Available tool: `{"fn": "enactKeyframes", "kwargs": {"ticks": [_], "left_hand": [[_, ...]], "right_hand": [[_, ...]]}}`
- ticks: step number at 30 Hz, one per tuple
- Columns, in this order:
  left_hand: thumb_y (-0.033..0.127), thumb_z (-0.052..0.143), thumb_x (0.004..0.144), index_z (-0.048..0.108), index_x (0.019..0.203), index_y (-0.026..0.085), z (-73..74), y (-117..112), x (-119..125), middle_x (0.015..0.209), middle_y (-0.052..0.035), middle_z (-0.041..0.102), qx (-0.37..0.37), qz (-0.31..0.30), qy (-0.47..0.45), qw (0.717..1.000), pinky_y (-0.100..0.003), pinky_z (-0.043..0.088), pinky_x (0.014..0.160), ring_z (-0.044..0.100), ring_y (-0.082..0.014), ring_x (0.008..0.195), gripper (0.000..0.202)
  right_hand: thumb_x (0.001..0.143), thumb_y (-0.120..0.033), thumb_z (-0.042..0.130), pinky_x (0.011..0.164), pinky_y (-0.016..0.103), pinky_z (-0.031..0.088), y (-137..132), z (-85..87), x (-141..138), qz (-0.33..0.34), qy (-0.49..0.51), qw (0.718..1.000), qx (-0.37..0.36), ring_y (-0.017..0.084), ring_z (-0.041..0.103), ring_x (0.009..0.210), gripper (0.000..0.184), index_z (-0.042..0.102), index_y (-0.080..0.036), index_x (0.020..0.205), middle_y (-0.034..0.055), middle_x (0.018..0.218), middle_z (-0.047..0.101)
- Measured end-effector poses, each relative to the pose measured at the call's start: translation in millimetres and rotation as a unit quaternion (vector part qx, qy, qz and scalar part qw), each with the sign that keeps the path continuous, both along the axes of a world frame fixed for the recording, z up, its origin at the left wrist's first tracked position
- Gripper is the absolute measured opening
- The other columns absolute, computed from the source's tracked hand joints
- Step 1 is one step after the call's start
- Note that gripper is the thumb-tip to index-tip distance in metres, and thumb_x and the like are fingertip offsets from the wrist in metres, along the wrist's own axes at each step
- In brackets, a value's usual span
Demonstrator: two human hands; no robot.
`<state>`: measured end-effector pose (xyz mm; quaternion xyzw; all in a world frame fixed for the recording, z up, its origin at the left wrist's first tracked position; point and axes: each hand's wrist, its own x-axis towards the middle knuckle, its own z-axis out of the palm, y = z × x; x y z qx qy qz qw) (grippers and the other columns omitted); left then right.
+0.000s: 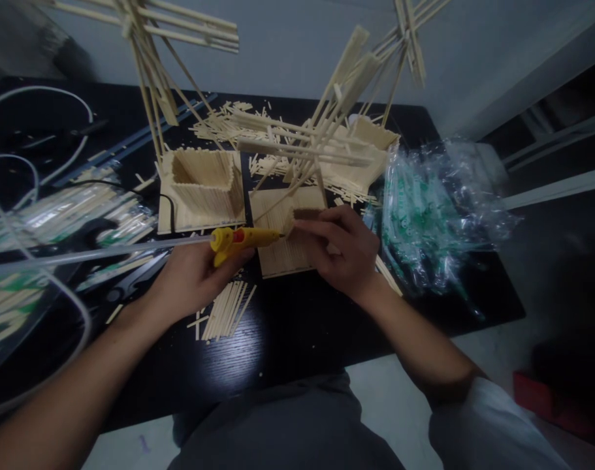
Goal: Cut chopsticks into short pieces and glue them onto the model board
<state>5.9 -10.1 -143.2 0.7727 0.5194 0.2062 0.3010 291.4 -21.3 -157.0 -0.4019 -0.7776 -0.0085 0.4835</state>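
Note:
In my left hand [199,277] is a yellow hot glue gun [243,239], a long pale glue stick [145,248] running out of its back. The gun's nozzle points right, close to a low wall [302,214] of thin wooden sticks. That wall rises from a flat square base [272,261] made of the same sticks. My right hand [343,251] is closed at the wall's right side, thumb and fingers bent against it; the fingertips partly hide what they grip. Just left of this model stands a stick-built model with a walled box [204,189].
Windmill-like stick frames [321,137] rise at the back, near loose sticks [219,124]. Cut sticks [226,310] lie at the front. Clear plastic packaging [424,215] is on the right. Bagged sticks [66,215] and a white cable [81,307] are on the left of the black table [297,339].

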Motion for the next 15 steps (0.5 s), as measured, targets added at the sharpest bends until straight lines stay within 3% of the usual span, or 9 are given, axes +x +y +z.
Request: {"fn": "enactKeyframes", "kwargs": {"ticks": [8, 11, 13, 15], "left_hand": [[0.06, 0.063, 0.104, 0.083, 0.113, 0.023, -2.2, -1.0, -4.5, 0.099, -0.0067, 0.085, 0.046, 0.014, -0.033, 0.998, -0.038, 0.058, 0.075, 0.077, -0.0273, 0.083, 0.043], [0.063, 0.062, 0.103, 0.082, 0.098, 0.024, -4.6, -2.9, -7.0, 0.08, -0.0044, 0.079, 0.044, 0.03, -0.026, 0.998, -0.036, 0.053, 0.065, 0.071, -0.0242, 0.069, 0.044], [0.066, 0.062, 0.102, 0.079, 0.088, 0.024, -6.4, -4.7, -7.9, 0.068, -0.0034, 0.072, 0.026, 0.047, -0.013, 0.998, -0.035, 0.045, 0.057, 0.064, -0.0218, 0.058, 0.047], [0.065, 0.062, 0.101, 0.078, 0.087, 0.023, -6.9, -6.1, -6.9, 0.069, -0.0038, 0.073, 0.015, 0.063, -0.021, 0.998, -0.035, 0.043, 0.055, 0.063, -0.0214, 0.057, 0.047]], "right_hand": [[0.106, -0.012, 0.069, 0.072, 0.032, 0.063, -0.6, 3.4, -3.4, -0.008, 0.006, 1.0, -0.004, 0.017, 0.073, 0.08, 0.03, 0.081, -0.029, 0.127, 0.0037, 0.101, 0.078], [0.107, -0.013, 0.069, 0.066, 0.032, 0.062, -6.0, 9.7, -6.0, -0.006, 0.025, 1.0, -0.006, 0.016, 0.069, 0.07, 0.033, 0.075, -0.03, 0.135, 0.0018, 0.097, 0.079], [0.106, -0.012, 0.071, 0.066, 0.03, 0.062, -13.5, 13.5, -8.8, 0.016, 0.021, 1.0, -0.012, 0.016, 0.07, 0.072, 0.028, 0.074, -0.028, 0.129, 0.0016, 0.095, 0.079], [0.105, -0.012, 0.075, 0.069, 0.028, 0.063, -22.8, 14.9, -13.8, 0.068, -0.016, 0.997, -0.028, 0.017, 0.074, 0.08, 0.017, 0.076, -0.024, 0.117, 0.004, 0.097, 0.079]]}}
